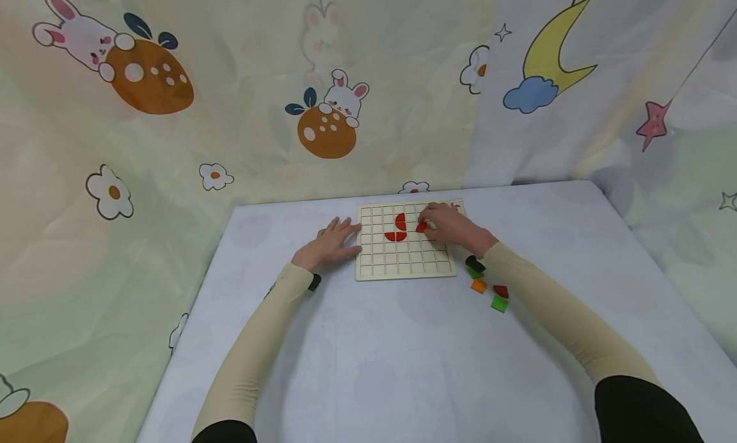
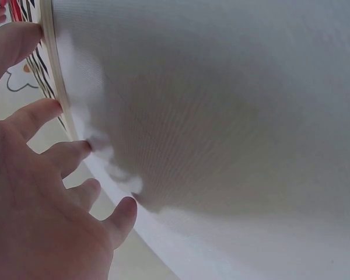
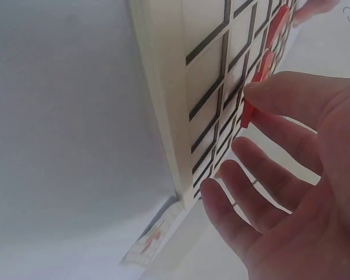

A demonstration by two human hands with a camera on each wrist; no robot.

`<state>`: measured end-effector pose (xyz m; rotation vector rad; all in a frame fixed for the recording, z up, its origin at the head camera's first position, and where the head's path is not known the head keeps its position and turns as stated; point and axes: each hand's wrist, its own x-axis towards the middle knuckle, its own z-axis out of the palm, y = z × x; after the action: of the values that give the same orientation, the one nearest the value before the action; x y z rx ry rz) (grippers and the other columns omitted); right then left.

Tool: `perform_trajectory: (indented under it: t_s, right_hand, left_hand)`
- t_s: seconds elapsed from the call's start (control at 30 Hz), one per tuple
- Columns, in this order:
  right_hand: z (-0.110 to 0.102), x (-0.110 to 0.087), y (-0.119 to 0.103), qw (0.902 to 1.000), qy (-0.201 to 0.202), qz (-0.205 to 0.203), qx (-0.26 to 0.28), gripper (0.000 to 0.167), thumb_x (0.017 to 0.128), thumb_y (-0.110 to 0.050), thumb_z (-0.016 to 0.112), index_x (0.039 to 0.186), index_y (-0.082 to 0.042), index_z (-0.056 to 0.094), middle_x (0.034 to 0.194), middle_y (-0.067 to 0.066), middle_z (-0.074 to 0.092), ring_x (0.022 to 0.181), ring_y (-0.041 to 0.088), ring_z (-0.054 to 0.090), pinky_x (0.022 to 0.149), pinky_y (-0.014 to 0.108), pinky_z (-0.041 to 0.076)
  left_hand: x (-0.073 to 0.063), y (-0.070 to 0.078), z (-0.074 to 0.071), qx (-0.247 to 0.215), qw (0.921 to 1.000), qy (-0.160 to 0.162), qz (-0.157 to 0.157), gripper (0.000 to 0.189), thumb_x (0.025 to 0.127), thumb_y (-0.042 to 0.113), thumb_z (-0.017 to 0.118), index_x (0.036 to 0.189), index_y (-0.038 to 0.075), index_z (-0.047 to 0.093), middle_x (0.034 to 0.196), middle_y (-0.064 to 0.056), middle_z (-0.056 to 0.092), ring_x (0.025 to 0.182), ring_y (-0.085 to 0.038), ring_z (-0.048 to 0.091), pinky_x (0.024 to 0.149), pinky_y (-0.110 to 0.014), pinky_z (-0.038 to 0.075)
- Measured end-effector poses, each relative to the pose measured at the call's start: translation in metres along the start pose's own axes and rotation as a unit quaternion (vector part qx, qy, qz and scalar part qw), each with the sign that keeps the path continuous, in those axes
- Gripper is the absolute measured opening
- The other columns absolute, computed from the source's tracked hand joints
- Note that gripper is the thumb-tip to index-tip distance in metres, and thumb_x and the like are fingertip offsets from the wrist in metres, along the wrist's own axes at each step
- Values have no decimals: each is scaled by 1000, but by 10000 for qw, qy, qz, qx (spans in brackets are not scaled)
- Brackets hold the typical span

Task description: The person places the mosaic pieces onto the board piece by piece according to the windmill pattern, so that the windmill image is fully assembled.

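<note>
A square wooden grid board point(image 1: 374, 264) lies toward the far side of the table. Red pieces with curved edges sit on it: one upright half-round point(image 1: 400, 222) and, just below, a pair point(image 1: 395, 237) side by side. My right hand point(image 1: 451, 227) is over the board's right part and pinches a red piece point(image 3: 247, 113) between thumb and index finger, the other fingers spread loosely. At the board's left edge, my left hand point(image 1: 329, 243) touches the rim with thumb and fingertip, its fingers spread and fairly straight in the left wrist view.
Right of the board, beside the right forearm, lie loose pieces: a black one point(image 1: 475, 264), an orange square point(image 1: 478, 286), a dark red one point(image 1: 501, 291) and a green square point(image 1: 499, 303). White cloth covers the table point(image 1: 368, 353). A printed curtain point(image 1: 242, 110) hangs behind.
</note>
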<state>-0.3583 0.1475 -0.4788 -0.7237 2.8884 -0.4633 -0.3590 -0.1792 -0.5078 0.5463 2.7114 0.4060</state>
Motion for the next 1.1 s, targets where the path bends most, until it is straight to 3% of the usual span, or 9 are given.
perform_trajectory:
  t_s: [0.23, 0.53, 1.1]
  right_hand:
    - [4, 10, -3, 9990, 96, -444, 39, 25, 96, -9, 64, 119, -1, 70, 126, 17, 65, 117, 34, 58, 102, 47, 49]
    - [7, 16, -4, 9974, 162, -697, -18, 24, 95, -8, 65, 118, -2, 71, 121, 16, 68, 115, 33, 59, 102, 47, 48]
    - [9, 23, -7, 9988, 61, -451, -154, 25, 95, -11, 66, 119, -3, 71, 126, 17, 66, 117, 33, 57, 104, 49, 45]
  left_hand:
    - [-1, 0, 0, -7, 10000, 8, 14, 72, 99, 58, 51, 160, 29, 27, 171, -4, 11, 158, -30, -3, 124, -62, 10]
    - [-1, 1, 0, -22, 10000, 26, -3, 71, 99, 57, 51, 160, 29, 28, 171, -4, 12, 158, -30, -3, 124, -61, 10]
    - [1, 0, 0, 23, 10000, -24, -26, 73, 98, 59, 51, 160, 30, 26, 171, -3, 10, 158, -30, -4, 125, -61, 9]
